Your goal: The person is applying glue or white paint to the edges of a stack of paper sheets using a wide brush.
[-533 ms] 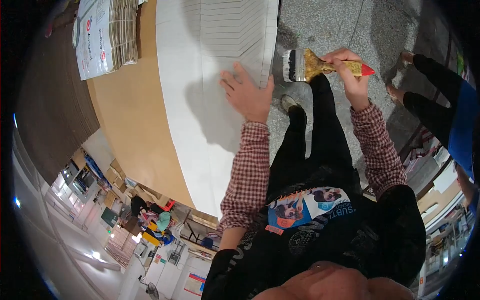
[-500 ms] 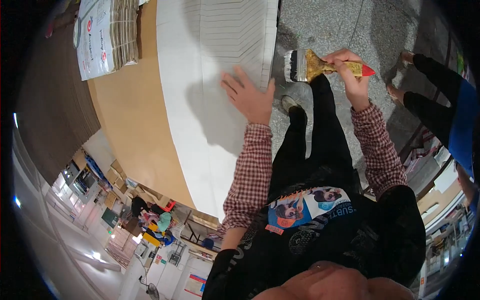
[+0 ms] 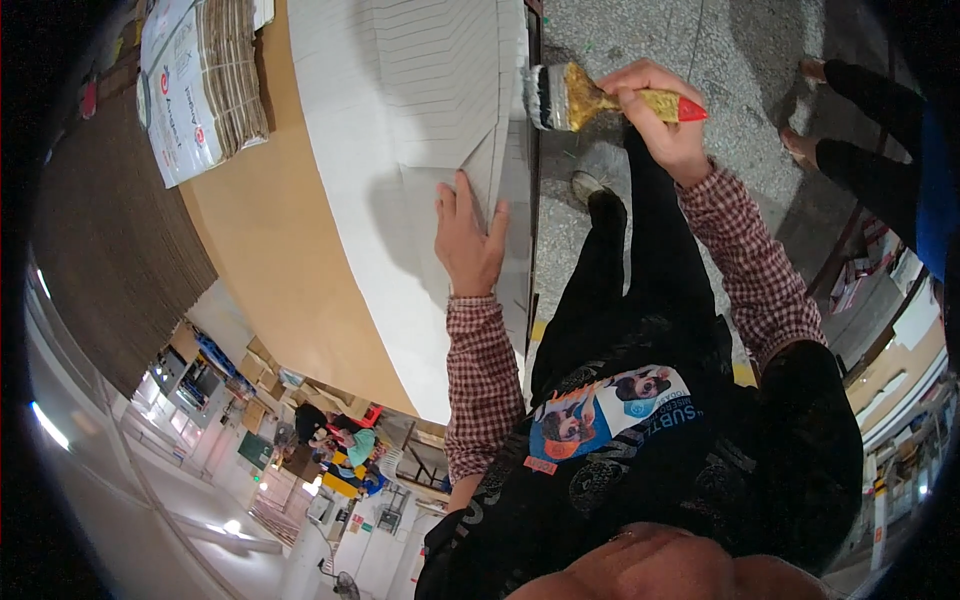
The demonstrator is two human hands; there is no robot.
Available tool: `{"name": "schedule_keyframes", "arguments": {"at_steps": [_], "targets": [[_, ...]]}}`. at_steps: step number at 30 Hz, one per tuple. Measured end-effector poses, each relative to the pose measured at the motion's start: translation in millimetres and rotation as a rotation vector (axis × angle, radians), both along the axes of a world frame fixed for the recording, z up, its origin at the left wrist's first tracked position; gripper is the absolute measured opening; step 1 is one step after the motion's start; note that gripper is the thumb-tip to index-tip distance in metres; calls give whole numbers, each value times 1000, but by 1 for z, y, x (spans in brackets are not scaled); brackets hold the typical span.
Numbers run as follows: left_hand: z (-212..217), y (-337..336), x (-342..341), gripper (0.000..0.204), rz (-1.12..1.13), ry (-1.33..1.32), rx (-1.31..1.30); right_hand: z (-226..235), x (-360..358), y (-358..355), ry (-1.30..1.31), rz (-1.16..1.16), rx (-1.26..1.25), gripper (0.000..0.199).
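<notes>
A wide paintbrush (image 3: 582, 98) with a yellow, red-tipped handle is gripped in my right hand (image 3: 665, 125). Its pale, wet-looking bristles point left, at the table's right edge. My left hand (image 3: 470, 245) rests on a large white sheet (image 3: 370, 250), fingers stretched out and thumb apart. Thin dark chevron lines run across the sheet's far part. Just ahead of my left fingertips, a strip of the sheet near its right edge is creased and lifted a little, with a greyish strip beside it along the edge.
Brown board (image 3: 250, 240) lies left of the sheet. A tied bundle (image 3: 210, 90) of cardboard stands on it at the far left, by a tall grey-brown stack (image 3: 110, 220). On the right, another person's legs (image 3: 870, 150) show on the speckled floor (image 3: 680, 35).
My left hand has moved nearer and slightly left, and the sheet's right edge is now creased. The brush in my right hand has shifted left to the table edge.
</notes>
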State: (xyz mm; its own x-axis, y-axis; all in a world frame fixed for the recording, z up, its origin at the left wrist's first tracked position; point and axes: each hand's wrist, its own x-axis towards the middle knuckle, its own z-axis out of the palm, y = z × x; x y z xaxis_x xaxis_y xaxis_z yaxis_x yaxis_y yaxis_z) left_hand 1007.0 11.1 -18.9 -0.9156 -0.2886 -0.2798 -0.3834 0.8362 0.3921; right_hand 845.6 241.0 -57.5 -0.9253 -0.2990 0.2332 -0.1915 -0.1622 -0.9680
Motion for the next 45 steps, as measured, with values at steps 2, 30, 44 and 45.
{"name": "schedule_keyframes", "arguments": {"at_steps": [2,30,44,45], "targets": [[2,-6,2,67,5,8,30,0,-5,-8,90,-23,-23,6],[-49,43,34,100,216,72,-355,6,63,3,-29,-80,74,4],[10,-22,61,62,38,-13,140,-7,51,-25,191,-126,115,7],[10,-22,59,61,36,-20,141,-10,52,-27,187,-108,111,7]]}}
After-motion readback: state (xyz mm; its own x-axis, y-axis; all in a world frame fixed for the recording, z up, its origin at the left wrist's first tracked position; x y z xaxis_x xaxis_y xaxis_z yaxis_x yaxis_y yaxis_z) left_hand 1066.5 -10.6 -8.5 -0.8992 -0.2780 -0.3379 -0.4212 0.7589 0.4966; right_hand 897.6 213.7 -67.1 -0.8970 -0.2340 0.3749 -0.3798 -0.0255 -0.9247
